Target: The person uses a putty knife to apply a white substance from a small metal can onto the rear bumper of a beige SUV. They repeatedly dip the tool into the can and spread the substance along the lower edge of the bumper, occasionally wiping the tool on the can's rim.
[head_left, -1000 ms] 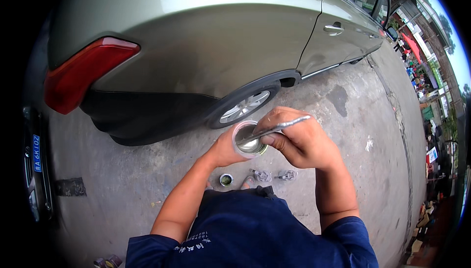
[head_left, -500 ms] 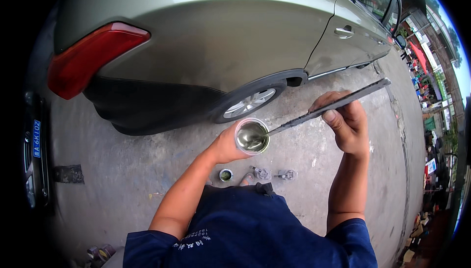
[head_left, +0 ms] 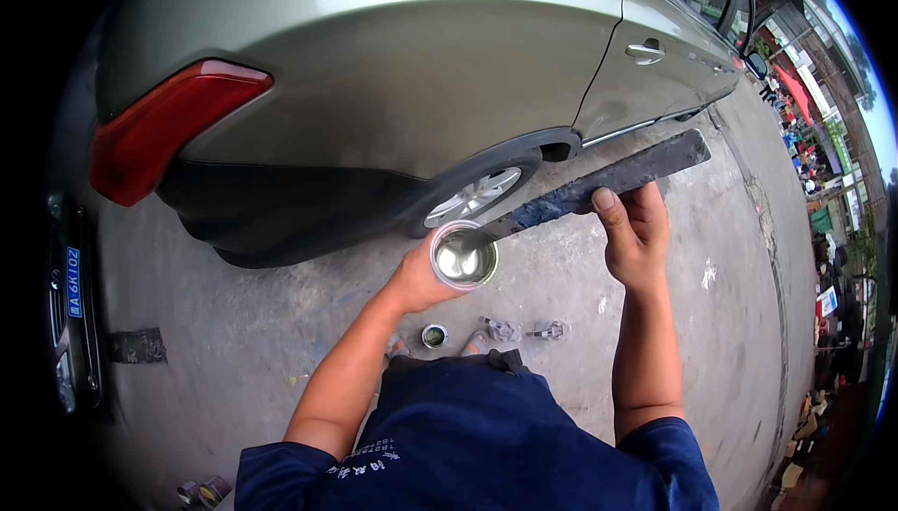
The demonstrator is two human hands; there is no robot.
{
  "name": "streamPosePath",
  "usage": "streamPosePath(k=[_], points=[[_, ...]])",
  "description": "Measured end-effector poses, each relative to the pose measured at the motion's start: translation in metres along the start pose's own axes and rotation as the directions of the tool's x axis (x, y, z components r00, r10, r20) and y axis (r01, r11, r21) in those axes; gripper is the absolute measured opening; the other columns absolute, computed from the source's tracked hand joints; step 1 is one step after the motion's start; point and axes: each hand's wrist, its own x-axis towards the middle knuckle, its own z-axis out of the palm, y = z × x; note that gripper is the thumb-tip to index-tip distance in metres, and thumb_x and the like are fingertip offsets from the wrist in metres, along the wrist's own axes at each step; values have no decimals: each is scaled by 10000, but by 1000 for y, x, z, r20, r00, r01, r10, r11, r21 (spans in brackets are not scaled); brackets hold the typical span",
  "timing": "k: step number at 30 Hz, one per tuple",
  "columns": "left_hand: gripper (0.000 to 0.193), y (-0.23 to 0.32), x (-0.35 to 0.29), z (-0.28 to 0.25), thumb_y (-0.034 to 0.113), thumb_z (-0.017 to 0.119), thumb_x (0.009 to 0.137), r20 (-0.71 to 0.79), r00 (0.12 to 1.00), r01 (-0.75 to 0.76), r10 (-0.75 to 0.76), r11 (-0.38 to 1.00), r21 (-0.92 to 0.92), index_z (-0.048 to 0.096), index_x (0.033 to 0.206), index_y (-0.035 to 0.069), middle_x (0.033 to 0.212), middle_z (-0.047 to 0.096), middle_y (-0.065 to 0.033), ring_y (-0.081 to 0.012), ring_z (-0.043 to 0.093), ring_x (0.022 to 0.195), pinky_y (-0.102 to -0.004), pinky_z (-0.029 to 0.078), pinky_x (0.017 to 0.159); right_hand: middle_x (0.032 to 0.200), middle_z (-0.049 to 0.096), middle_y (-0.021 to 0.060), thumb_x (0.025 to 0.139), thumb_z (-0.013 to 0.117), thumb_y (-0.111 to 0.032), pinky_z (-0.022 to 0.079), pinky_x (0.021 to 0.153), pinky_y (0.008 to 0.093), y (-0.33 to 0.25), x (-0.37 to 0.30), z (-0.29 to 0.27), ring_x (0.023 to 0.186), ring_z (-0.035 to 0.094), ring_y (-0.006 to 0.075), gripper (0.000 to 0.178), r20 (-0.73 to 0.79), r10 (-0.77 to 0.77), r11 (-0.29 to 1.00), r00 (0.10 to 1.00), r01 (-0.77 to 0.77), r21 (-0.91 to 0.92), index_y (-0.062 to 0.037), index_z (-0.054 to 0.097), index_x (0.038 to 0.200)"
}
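Observation:
My left hand (head_left: 416,279) is wrapped round a clear plastic cup (head_left: 465,279), which holds a shiny grey-green liquid like paint. Between the thumb and fingers of my right hand (head_left: 638,235) is a long, flat, dark stirring stick (head_left: 645,163), crusted along its lower part. The stick slants down to the left, and its lower end dips into the liquid inside the cup. Both hands are held in front of my body, above the floor and close to the rear wheel (head_left: 477,195) of a car.
The grey-green car (head_left: 402,80) with a red tail light (head_left: 178,123) fills the far side. By my feet on the concrete floor stand an open tin (head_left: 434,335) and two greyish spray guns (head_left: 549,329). Another dark car (head_left: 70,296) is at the left edge.
The stick has turned so its broad face shows, and my right hand has shifted left and slightly down. The cup has moved slightly left in view.

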Motion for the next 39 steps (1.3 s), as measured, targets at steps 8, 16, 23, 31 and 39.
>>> streamPosePath(k=[8, 16, 23, 31, 39], points=[[799, -14, -4, 6, 188, 874, 640, -31, 999, -37, 36, 999, -27, 493, 1333, 72, 1286, 597, -118, -250, 576, 1199, -369, 444, 1026, 964, 616, 103, 991, 557, -157, 571, 706, 310, 3, -28, 15, 807, 635, 164, 265, -236, 68, 992, 969, -40, 121, 27, 490, 1170], [701, 2, -6, 11, 165, 860, 675, -178, 983, -54, 48, 998, -25, 502, 1266, 45, 1226, 615, -132, -251, 599, 1145, -366, 466, 978, 837, 584, 79, 967, 555, -128, 588, 590, 277, 43, -16, -15, 653, 616, 151, 147, -395, 408, 893, 823, -269, 361, 6, 513, 1009], [702, 1, -10, 12, 152, 865, 672, -230, 968, -114, 96, 991, -69, 499, 1261, 42, 1200, 626, -136, -258, 612, 1120, -368, 471, 969, 814, 617, 62, 967, 537, -114, 584, 569, 272, 85, -34, -18, 646, 637, 145, 94, -323, 616, 721, 719, -348, 599, -28, 533, 1005], [722, 9, -12, 12, 132, 867, 658, -225, 971, -105, 85, 992, -77, 500, 1273, 41, 1201, 629, -135, -251, 612, 1119, -362, 470, 971, 805, 635, 52, 968, 553, -117, 595, 577, 279, 125, -52, -24, 639, 652, 142, 73, -265, 643, 660, 718, -344, 668, -46, 540, 963], [740, -8, -15, 9, 119, 866, 644, -216, 975, -72, 56, 995, -70, 499, 1282, 47, 1207, 627, -128, -252, 608, 1127, -365, 469, 975, 792, 631, 46, 969, 564, -125, 586, 562, 262, 145, -54, -57, 620, 642, 130, 82, -333, 615, 730, 715, -356, 583, -47, 541, 961]])
